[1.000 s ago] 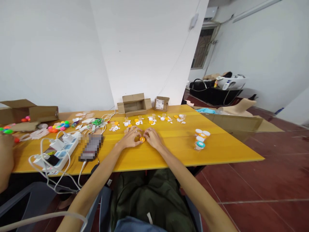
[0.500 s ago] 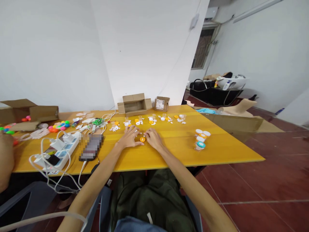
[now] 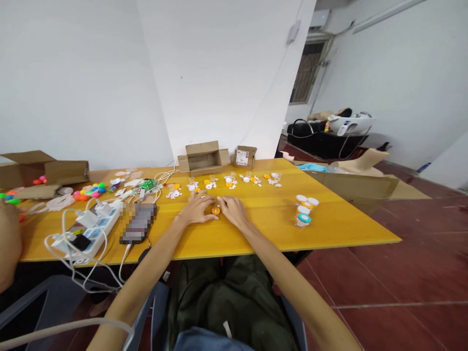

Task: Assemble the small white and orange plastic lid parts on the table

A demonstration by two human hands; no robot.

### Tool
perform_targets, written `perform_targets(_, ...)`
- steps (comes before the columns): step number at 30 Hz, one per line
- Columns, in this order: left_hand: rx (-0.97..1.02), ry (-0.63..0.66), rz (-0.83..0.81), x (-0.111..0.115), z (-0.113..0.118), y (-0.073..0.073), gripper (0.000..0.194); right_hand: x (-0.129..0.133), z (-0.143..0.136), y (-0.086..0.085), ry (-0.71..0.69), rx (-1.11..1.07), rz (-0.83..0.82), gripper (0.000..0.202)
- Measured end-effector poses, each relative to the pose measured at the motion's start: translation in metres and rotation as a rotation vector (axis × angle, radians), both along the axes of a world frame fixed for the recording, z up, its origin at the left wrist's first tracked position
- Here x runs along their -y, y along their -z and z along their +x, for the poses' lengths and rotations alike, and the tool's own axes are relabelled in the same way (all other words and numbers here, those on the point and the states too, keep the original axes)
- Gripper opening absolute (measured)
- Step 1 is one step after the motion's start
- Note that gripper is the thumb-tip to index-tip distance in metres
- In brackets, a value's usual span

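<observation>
An orange disc [image 3: 215,211] with a small white piece on it lies on the yellow table [image 3: 278,234] between my hands. To its left is my left hand [image 3: 196,208], its fingers spread and the thumb beside the disc. On the right, my right hand [image 3: 231,210] has its fingers bent together near the disc; whatever its fingertips hold, if anything, is too small to make out. Behind my hands runs a row of small groups of white parts [image 3: 173,194], orange discs [image 3: 228,185] and clear cups [image 3: 233,175].
Several lidded cups [image 3: 303,219] stand at the right. Two cardboard boxes [image 3: 203,161] [image 3: 244,157] sit by the wall. A phone [image 3: 139,223], a power strip [image 3: 98,229] and cables lie left. Another person's arm [image 3: 9,243] shows at the far left.
My right hand's fingers have shifted slightly by the disc, and a small white piece now shows near them. The left hand has hardly moved.
</observation>
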State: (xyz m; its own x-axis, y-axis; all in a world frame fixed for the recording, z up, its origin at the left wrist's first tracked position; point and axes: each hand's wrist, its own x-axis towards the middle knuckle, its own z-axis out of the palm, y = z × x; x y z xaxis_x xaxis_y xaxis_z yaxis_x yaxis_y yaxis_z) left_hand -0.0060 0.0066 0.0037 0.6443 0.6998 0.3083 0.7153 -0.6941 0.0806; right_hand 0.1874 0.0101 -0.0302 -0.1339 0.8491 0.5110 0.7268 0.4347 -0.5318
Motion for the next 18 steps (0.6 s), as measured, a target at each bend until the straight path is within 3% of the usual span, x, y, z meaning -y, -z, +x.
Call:
perform_targets(11, -0.051, -0.024, 0.071, 0.001, 0.001, 0.001, 0.056, 0.016, -0.004, -0.021, -0.075, 0.088, -0.152, 0.037)
perform_targets(18, -0.04, -0.002, 0.125, 0.0, 0.0, 0.001, 0.052, 0.013, -0.005, -0.017, -0.171, 0.053, -0.12, 0.033)
